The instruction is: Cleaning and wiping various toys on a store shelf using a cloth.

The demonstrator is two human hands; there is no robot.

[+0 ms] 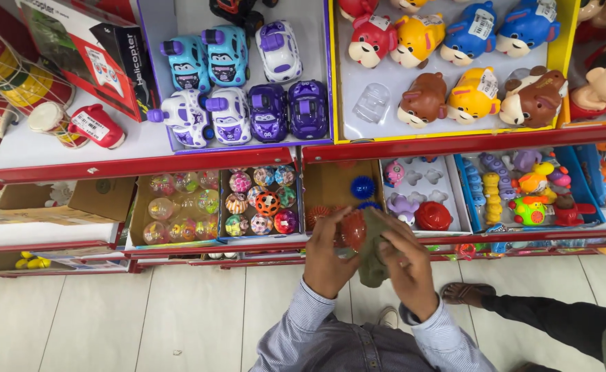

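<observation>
This is a toy shop. Red shelves (144, 165) run in tiers across the view, stocked with many copies of the same goods. On the far shelf a tray holds toy cars (248, 89) in blue, white and purple, and to its right a yellow-edged tray holds plastic animals (447, 62), several with price stickers. A boxed toy (86, 52) lies far left. On the nearer shelf, cardboard boxes hold clear and patterned balls (220, 203), with small bright toys (523, 189) to the right. The floor (110, 317) is pale tile.
</observation>
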